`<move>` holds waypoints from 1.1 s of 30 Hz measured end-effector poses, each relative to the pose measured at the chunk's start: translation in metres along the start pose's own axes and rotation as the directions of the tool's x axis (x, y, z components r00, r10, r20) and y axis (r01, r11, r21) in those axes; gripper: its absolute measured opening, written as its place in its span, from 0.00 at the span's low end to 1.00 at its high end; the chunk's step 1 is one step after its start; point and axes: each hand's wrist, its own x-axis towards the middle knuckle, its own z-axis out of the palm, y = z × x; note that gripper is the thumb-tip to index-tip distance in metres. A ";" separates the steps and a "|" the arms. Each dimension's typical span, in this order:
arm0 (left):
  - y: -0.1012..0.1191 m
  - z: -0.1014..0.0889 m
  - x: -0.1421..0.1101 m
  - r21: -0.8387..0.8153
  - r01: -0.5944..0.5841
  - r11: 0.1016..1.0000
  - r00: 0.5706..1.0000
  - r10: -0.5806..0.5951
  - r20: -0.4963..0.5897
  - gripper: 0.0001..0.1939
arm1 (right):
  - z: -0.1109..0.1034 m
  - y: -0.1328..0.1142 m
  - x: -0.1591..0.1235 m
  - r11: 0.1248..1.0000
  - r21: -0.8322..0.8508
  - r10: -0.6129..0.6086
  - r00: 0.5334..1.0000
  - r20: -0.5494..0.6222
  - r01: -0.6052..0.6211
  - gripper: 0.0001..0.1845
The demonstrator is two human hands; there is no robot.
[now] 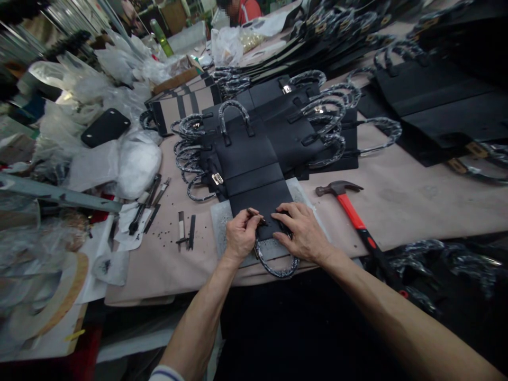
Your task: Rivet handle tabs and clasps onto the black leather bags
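Note:
A black bag panel (257, 198) lies flat in front of me, its near end over a grey slab (219, 219). A plastic-wrapped handle (280, 274) loops from that end toward my body. My left hand (240, 235) is closed in a pinch over the panel's left side, around a small dark piece too hidden to name. On the right side of the same end rests my right hand (304, 233), thumb and fingers apart, touching the panel near the handle's base. A claw hammer (349, 206) with a red and black grip lies to the right.
Thin flat tools (191, 232) and scattered dark bits lie left of the slab. Several black bag pieces (246, 143) with wrapped handles are piled ahead, and more (440, 100) at right. Clear plastic bags (138, 164) crowd the left. A person (249, 10) is at the far side.

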 end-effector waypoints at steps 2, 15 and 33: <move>0.001 0.000 -0.001 0.055 -0.051 0.997 0.999 0.051 0.009 0.04 | -0.001 0.000 0.000 1.000 0.002 0.000 1.000 0.001 0.000 0.24; -0.002 0.011 -0.007 0.273 -0.321 0.907 0.947 0.315 0.065 0.06 | -0.015 0.017 -0.012 0.972 0.234 0.036 0.965 -0.259 0.026 0.18; -0.015 0.013 -0.011 0.346 -0.459 0.818 0.887 0.439 0.140 0.07 | -0.091 0.018 -0.057 -0.196 0.667 0.732 0.346 0.587 -0.719 0.08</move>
